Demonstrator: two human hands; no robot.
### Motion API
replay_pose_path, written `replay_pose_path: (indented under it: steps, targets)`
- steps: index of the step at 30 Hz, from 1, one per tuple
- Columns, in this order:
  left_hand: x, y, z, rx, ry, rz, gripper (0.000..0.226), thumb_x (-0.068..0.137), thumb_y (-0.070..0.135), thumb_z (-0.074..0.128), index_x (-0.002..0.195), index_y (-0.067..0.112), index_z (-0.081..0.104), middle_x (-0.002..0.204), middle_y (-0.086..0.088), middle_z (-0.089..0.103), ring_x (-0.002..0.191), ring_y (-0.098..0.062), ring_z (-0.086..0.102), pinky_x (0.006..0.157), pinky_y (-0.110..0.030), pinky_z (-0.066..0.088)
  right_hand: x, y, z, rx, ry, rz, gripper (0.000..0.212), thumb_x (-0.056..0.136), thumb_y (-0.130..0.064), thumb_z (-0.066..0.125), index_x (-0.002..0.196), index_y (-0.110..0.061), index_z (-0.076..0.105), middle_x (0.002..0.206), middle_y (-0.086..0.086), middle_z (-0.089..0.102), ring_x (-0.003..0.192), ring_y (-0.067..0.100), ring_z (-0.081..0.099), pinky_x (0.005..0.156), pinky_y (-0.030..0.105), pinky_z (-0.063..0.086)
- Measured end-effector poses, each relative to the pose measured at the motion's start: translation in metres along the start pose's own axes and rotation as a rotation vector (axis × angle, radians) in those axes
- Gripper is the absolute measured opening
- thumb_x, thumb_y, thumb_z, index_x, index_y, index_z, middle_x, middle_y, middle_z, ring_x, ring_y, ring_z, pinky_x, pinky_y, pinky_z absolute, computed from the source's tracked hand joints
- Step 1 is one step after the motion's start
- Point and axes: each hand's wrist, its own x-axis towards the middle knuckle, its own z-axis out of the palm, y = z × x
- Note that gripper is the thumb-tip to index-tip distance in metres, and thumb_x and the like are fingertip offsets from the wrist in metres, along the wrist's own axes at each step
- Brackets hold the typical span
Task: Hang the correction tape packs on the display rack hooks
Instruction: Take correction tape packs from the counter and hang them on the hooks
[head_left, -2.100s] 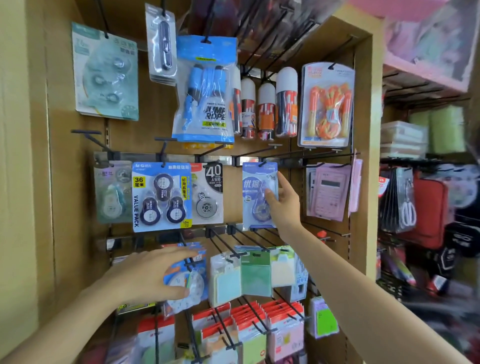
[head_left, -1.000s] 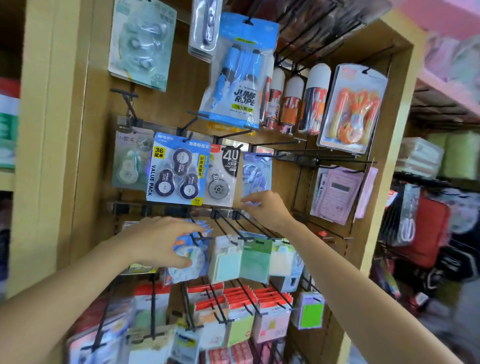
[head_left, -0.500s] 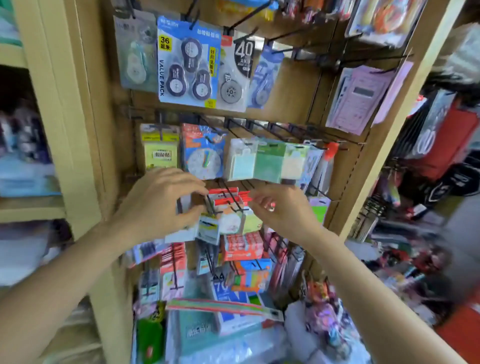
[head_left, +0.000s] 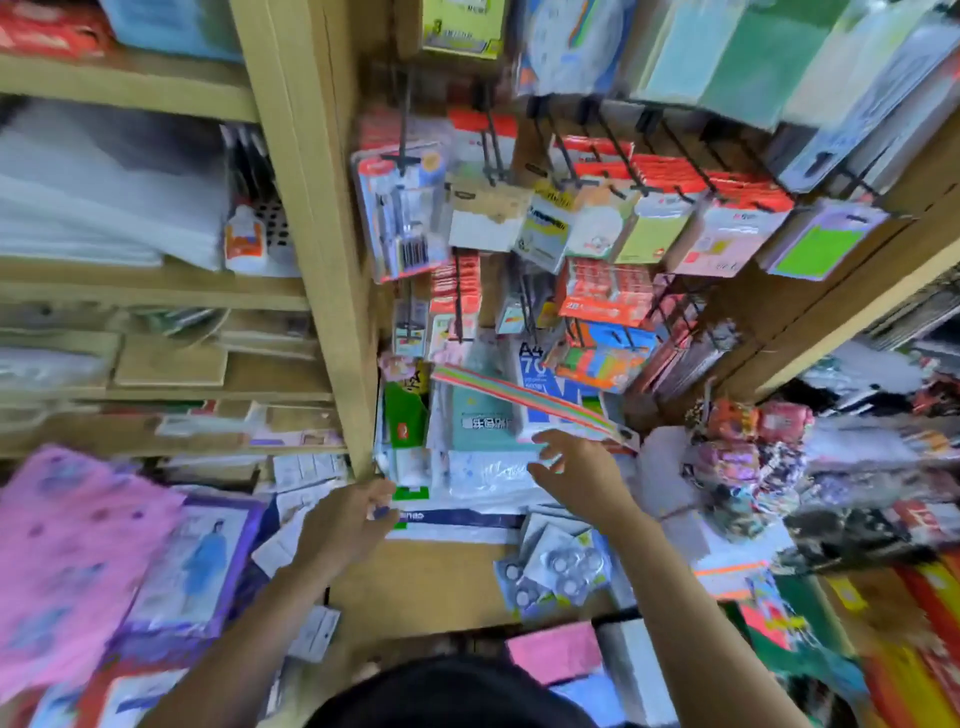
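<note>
Below the rack's hooks (head_left: 608, 130), a person reaches both hands toward stacked stationery. Correction tape packs (head_left: 558, 569) lie loose on brown cardboard (head_left: 441, 582), between the forearms and just beside the right wrist, touched by neither hand. The right hand (head_left: 576, 478) is spread and empty, fingers relaxed. The left hand (head_left: 345, 525) is blurred, so its grip cannot be told. The packs show clear blisters over round grey spools on pale cards, overlapping in a small heap.

Hands: two showing, left hand (head_left: 343, 525) and right hand (head_left: 576, 478).
Correction tape packs (head_left: 558, 566): lying piled, blurring past any firm count.
Glue bottle (head_left: 244, 236): one standing.
</note>
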Motion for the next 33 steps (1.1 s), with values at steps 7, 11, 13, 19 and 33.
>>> replay_pose_path:
  steps: [7, 11, 13, 19, 33]
  targets:
    - [-0.051, -0.085, 0.062, -0.142, -0.1, -0.414, 0.026, 0.088, 0.032, 0.072, 0.111, 0.02, 0.073, 0.107, -0.003, 0.074, 0.107, -0.023, 0.068, 0.084, -0.03, 0.047, -0.02, 0.034, 0.108, -0.049, -0.325, 0.201, 0.032, 0.085, -0.033, 0.067, 0.116, -0.025, 0.068, 0.107, 0.001, 0.073, 0.106, 0.027, 0.065, 0.081, 0.029, 0.044]
    - [-0.078, -0.143, 0.1, -0.231, -0.176, -0.59, 0.043, 0.072, 0.052, 0.067, 0.104, 0.024, 0.075, 0.102, 0.001, 0.074, 0.102, -0.021, 0.069, 0.086, -0.032, 0.051, -0.037, 0.031, 0.154, -0.029, -0.474, 0.209, 0.03, 0.087, -0.025, 0.068, 0.117, -0.023, 0.068, 0.105, 0.002, 0.072, 0.101, 0.022, 0.066, 0.083, 0.025, 0.043]
    - [-0.092, -0.177, 0.123, -0.261, -0.189, -0.678, 0.049, 0.065, 0.061, 0.058, 0.098, 0.028, 0.074, 0.096, 0.003, 0.073, 0.095, -0.021, 0.068, 0.082, -0.034, 0.051, -0.041, 0.022, 0.178, -0.04, -0.537, 0.203, 0.026, 0.087, -0.022, 0.064, 0.112, -0.024, 0.069, 0.094, 0.001, 0.072, 0.091, 0.02, 0.066, 0.078, 0.025, 0.043]
    - [-0.117, -0.192, 0.126, -0.29, -0.201, -0.853, 0.021, 0.086, 0.032, 0.068, 0.106, 0.026, 0.073, 0.108, -0.001, 0.072, 0.105, -0.027, 0.065, 0.085, -0.034, 0.048, -0.035, -0.006, 0.248, -0.12, -0.703, 0.032, 0.026, 0.082, -0.027, 0.057, 0.104, -0.028, 0.071, 0.092, 0.002, 0.074, 0.088, 0.024, 0.068, 0.076, 0.03, 0.049]
    - [-0.049, -0.307, 0.169, -0.596, -0.021, -1.031, 0.024, 0.089, 0.035, 0.066, 0.111, 0.026, 0.069, 0.113, 0.001, 0.07, 0.104, -0.026, 0.064, 0.084, -0.03, 0.044, 0.114, -0.055, 0.42, -0.304, -0.803, -0.128, 0.036, 0.09, -0.033, 0.067, 0.125, -0.024, 0.063, 0.11, -0.001, 0.069, 0.098, 0.021, 0.064, 0.081, 0.029, 0.048]
